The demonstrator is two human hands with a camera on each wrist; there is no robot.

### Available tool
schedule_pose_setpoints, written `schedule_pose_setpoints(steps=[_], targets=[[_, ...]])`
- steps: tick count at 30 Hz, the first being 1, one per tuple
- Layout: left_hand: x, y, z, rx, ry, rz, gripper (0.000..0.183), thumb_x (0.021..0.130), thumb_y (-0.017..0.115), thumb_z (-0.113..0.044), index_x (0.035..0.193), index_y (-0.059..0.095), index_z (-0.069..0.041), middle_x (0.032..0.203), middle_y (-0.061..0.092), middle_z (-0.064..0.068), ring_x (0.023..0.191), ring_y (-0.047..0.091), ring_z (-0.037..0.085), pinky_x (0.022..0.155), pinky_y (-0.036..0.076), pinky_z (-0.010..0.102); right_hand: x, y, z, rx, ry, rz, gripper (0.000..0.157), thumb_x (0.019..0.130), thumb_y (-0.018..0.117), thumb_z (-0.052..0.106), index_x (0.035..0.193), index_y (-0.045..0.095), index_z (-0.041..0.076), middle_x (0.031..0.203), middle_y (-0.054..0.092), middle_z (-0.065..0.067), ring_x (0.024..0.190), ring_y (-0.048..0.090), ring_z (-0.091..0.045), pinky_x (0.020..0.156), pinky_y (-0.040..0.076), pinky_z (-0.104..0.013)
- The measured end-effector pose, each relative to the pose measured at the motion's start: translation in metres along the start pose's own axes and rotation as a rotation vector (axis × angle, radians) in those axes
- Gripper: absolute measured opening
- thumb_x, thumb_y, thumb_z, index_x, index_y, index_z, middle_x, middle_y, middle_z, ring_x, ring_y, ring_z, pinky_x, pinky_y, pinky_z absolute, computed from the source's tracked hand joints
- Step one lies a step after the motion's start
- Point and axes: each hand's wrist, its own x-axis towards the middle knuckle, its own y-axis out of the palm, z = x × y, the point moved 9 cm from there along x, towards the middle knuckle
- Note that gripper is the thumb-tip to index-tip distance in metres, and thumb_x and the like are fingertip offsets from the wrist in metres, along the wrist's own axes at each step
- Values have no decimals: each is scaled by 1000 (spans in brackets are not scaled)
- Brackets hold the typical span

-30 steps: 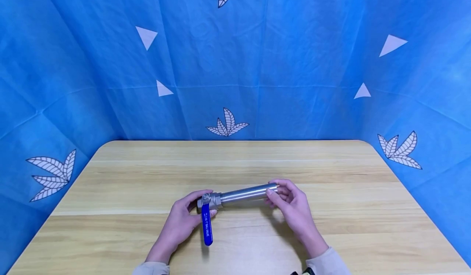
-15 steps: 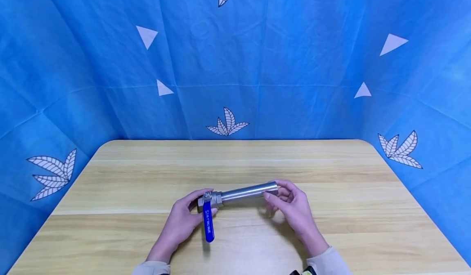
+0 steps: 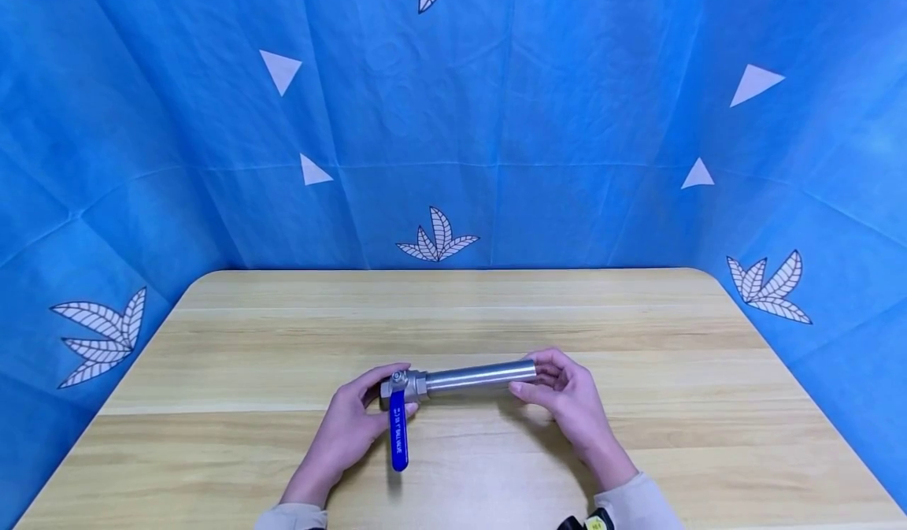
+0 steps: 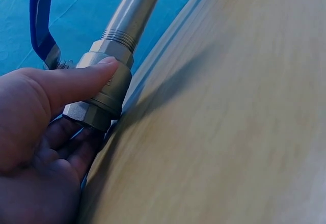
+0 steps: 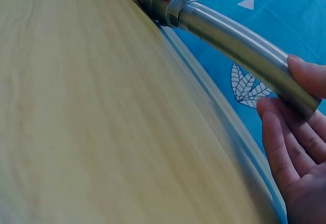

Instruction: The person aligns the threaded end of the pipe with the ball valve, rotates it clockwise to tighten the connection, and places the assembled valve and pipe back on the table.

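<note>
A metal ball valve (image 3: pixel 407 388) with a blue lever handle (image 3: pixel 399 431) is held up over the table by my left hand (image 3: pixel 350 420). The left thumb lies along the valve body (image 4: pixel 114 89) in the left wrist view, with the other fingers curled behind and under it. A steel pipe (image 3: pixel 478 375) runs from the valve to the right; several threads show at the joint (image 4: pixel 121 38). My right hand (image 3: pixel 570 396) is at the pipe's free end, its thumb on one side and its fingers curled around the other, as the right wrist view shows.
The light wooden table (image 3: pixel 453 309) spreads beneath both hands. A blue cloth (image 3: pixel 453 120) with white leaf and triangle prints hangs behind it and along both sides. A dark watch-like band (image 3: pixel 586 523) sits at the right sleeve.
The right thumb has slid down along the near side of the pipe end. That end rose slightly, then dipped, and the lever wobbled a little. The left hand stays on the valve.
</note>
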Motion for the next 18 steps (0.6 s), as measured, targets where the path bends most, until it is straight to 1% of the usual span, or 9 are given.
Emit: schedule_pose_setpoints(steps=[3, 8, 14, 18], targets=[[0, 0, 1, 2, -6, -2, 52, 75, 83, -24, 122, 64, -37, 129, 60, -8, 129, 52, 21, 111, 42, 43, 0, -2, -1, -20, -10, -14, 48, 71, 85, 11, 111, 61, -1, 102, 67, -19, 89, 66, -21, 82, 57, -29], [0, 0, 1, 19, -4, -10, 52, 75, 83, -23, 121, 64, -37, 130, 59, -7, 129, 52, 22, 110, 42, 43, 2, -2, -5, -24, 0, -14, 50, 70, 85, 10, 113, 62, 0, 104, 65, -24, 87, 66, -20, 79, 59, -29], [0, 1, 0, 28, 0, -12, 53, 75, 84, -22, 122, 64, -37, 130, 59, -8, 129, 52, 21, 110, 43, 42, 3, -2, -7, -27, 19, -12, 51, 70, 85, 9, 115, 62, 3, 104, 66, -23, 88, 66, -21, 78, 59, -30], [1, 0, 0, 28, 4, -13, 53, 75, 84, -21, 121, 64, -37, 129, 60, -8, 128, 53, 20, 110, 43, 41, 3, -1, -9, -16, 35, -16, 51, 70, 85, 8, 115, 62, 2, 104, 65, -23, 89, 66, -22, 79, 60, -30]])
